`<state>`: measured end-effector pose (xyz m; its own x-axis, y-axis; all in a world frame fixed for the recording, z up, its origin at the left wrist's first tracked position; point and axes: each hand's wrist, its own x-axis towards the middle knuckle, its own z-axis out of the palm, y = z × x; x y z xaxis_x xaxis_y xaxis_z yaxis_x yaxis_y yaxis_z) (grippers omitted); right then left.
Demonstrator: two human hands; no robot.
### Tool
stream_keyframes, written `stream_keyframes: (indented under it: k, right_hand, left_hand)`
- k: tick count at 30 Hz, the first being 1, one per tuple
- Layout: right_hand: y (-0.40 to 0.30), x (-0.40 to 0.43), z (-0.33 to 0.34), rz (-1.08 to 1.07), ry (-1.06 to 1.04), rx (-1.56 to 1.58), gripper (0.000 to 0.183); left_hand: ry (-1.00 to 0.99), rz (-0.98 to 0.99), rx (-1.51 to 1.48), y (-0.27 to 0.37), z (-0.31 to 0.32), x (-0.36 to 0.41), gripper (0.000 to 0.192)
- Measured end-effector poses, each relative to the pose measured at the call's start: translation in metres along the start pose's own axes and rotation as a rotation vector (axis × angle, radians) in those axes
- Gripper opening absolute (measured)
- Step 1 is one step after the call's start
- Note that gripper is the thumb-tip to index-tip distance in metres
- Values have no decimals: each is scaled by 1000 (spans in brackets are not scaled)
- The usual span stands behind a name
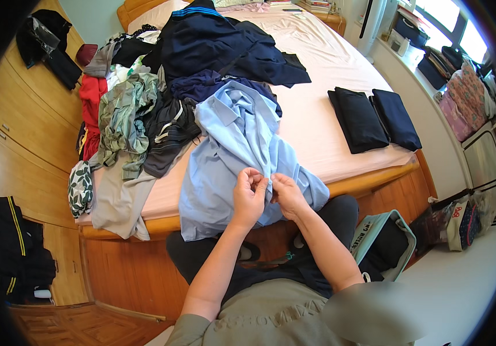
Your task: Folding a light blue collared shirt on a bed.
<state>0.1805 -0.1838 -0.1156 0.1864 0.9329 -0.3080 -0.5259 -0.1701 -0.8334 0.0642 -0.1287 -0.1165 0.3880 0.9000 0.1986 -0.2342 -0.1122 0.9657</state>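
A light blue collared shirt (pixel 230 164) lies over the foot of the bed, collar away from me, its lower part hanging over the bed's wooden edge toward my knees. My left hand (pixel 250 194) pinches the front placket from the left. From the right, my right hand (pixel 288 194) grips the same placket, fingertips close to the left ones. Between the fingertips shows a small pale button (pixel 270 182). Whether it sits in a buttonhole is too small to tell.
Left of the shirt is a heap of clothes with a camouflage garment (pixel 129 112) and dark shorts (pixel 172 134). A navy jacket (pixel 222 47) lies behind. Two folded dark garments (pixel 358 121) rest at right. A fabric storage bin (pixel 403 235) stands by my right knee.
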Motion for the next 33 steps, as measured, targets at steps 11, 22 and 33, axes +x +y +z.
stream_keyframes:
  k: [11,22,33]
  right_hand:
    - [-7,23,-21,13,258,175,27]
    - [8,25,-22,-366,452,179,23]
    - [6,21,-27,-330,475,89,26]
  left_hand:
    - [-216,187,516,-4,-6,-22,15]
    - [-170,559,908,12,-9,47,7]
    - [-87,56,1035,-9,-33,34,22]
